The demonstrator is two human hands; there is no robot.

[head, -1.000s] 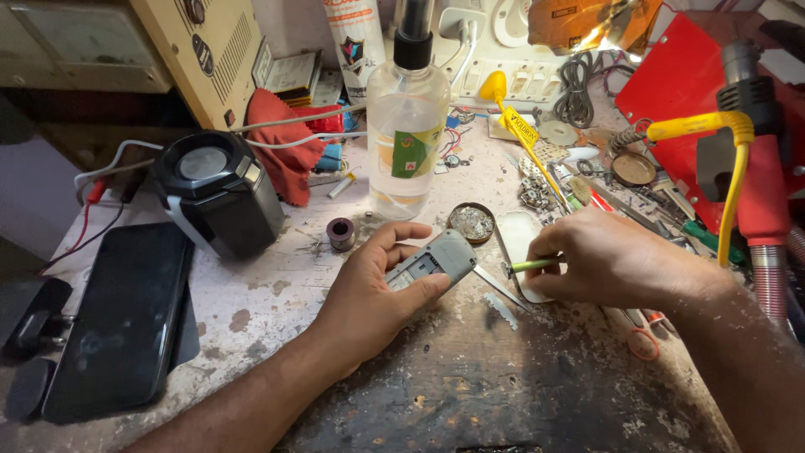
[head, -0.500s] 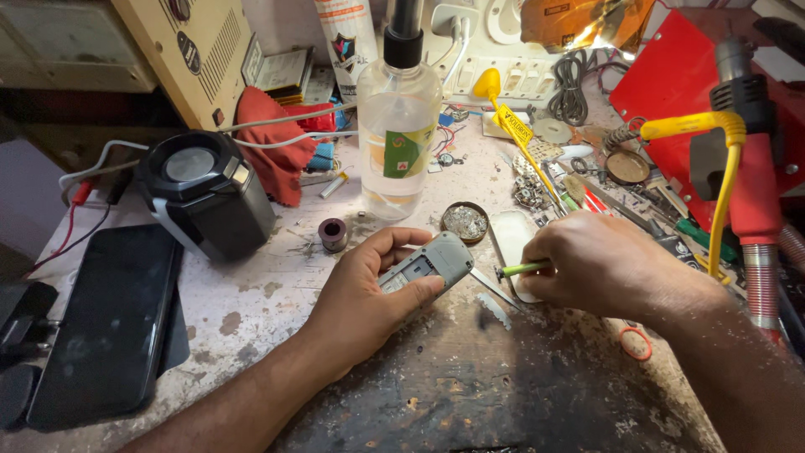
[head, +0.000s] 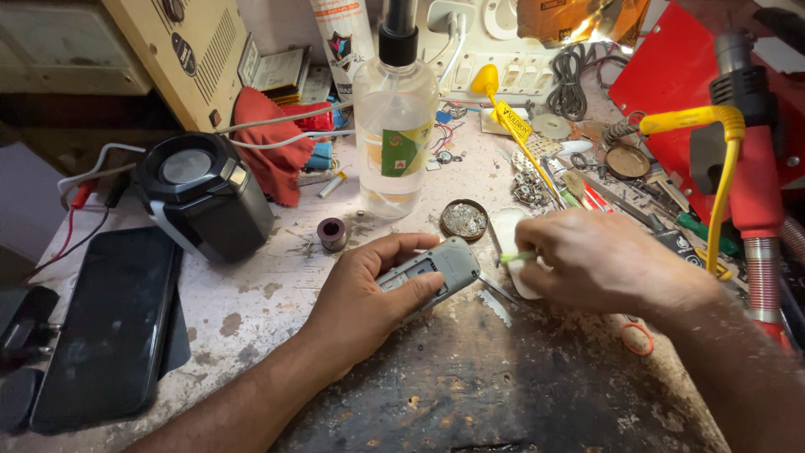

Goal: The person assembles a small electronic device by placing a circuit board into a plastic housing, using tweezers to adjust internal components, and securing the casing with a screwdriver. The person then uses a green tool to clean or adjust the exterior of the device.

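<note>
Your open room is the dark, worn patch of the stained workbench (head: pixel 470 394) directly in front of you; everywhere past it the surface is crowded. To your left a flat black phone (head: pixel 105 323) lies near the bench edge, with a squat black round-topped device (head: pixel 205 193) just behind it. Straight ahead stands a clear plastic spray bottle with a black nozzle (head: pixel 394 126), upright, with a small dark spool (head: pixel 332 233) and a round tin of silvery scraps (head: pixel 464 220) near its base. On your right a red hot-air tool with a yellow cable (head: pixel 746 168) stands beside a litter of small tools (too tangled to tell apart). Your left hand (head: pixel 369 298) is curled around a small grey rectangular handset (head: pixel 432 270), thumb along its near edge. Your right hand (head: pixel 612 260) is closed on a thin pale-green tool (head: pixel 513 257), its tip just beside the handset's far end.
</note>
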